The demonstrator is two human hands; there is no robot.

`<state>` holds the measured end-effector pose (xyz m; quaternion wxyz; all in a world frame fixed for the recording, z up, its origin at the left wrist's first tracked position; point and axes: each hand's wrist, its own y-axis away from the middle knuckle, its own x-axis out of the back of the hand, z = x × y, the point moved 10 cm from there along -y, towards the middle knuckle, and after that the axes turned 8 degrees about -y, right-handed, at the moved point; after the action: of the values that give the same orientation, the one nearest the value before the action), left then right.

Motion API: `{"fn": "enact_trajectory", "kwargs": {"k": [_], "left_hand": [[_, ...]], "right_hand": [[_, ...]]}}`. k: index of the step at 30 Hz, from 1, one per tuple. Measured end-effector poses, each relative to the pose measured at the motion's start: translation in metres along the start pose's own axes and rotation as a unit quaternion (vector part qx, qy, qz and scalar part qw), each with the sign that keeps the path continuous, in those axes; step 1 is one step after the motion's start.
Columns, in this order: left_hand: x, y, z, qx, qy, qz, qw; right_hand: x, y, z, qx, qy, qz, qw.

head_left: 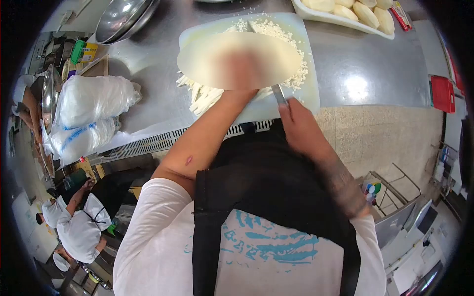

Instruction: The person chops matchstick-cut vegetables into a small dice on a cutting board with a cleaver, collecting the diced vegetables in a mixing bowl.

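Past the apron (276,182), right hand (298,126) grips knife (279,93) at board (308,96) on steel counter (365,64); left hand (237,71) blurred.

Cutting board (302,101) on steel counter (365,69)

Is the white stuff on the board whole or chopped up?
Chopped up: white strips lie at the left of the cutting board, small diced bits at its top and by the knife.

On the steel desk (365,64), a large metal bowl (123,17) sits at the far left and a white tray (345,22) of peeled pale pieces (368,14) at the far right. Bulging plastic bags (91,101) lie at the left edge, above a long floor grate (148,143). A red box (443,93) stands off to the right, and another person in white (79,229) bends low at the lower left.
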<state>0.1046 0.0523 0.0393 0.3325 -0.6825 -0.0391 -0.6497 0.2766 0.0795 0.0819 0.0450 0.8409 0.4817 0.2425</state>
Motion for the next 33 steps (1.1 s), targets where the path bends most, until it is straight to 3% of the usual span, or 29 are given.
{"fn": "enact_trajectory", "kwargs": {"k": [2, 6, 8, 11, 14, 17, 20, 24, 27, 33], "left_hand": [[0.0, 0.003, 0.001, 0.001, -0.002, -0.015, 1.0], [-0.001, 0.0, 0.0, 0.0, -0.014, -0.014, 1.0], [-0.002, -0.002, 0.0, -0.002, -0.015, -0.009, 1.0], [-0.002, 0.0, 0.0, 0.003, -0.009, -0.015, 1.0], [-0.002, -0.001, -0.001, -0.003, 0.002, -0.007, 1.0], [-0.004, 0.0, 0.0, -0.004, -0.001, -0.007, 1.0], [-0.004, -0.002, -0.002, 0.0, 0.001, -0.017, 1.0], [-0.002, -0.001, -0.004, 0.002, 0.01, -0.002, 1.0], [-0.005, 0.005, -0.001, -0.006, 0.02, -0.012, 1.0], [-0.005, -0.001, -0.005, 0.002, 0.012, -0.026, 1.0]], "right_hand": [[-0.01, -0.031, 0.03, -0.032, 0.051, 0.007, 0.998], [0.001, 0.002, 0.0, -0.043, 0.014, -0.019, 0.999], [-0.001, 0.01, -0.003, 0.031, 0.01, 0.017, 0.999], [-0.016, -0.026, 0.033, -0.029, 0.041, -0.006, 0.999], [-0.001, 0.012, -0.006, -0.041, -0.017, -0.017, 0.999], [-0.012, 0.003, 0.014, -0.008, 0.027, 0.012, 1.0], [-0.017, -0.026, 0.024, -0.06, 0.022, -0.01, 0.998], [-0.014, 0.009, 0.006, -0.054, -0.033, -0.026, 0.998], [-0.026, -0.005, 0.028, -0.013, 0.039, 0.027, 0.999], [-0.028, 0.018, 0.016, -0.071, -0.054, -0.014, 0.996]]}}
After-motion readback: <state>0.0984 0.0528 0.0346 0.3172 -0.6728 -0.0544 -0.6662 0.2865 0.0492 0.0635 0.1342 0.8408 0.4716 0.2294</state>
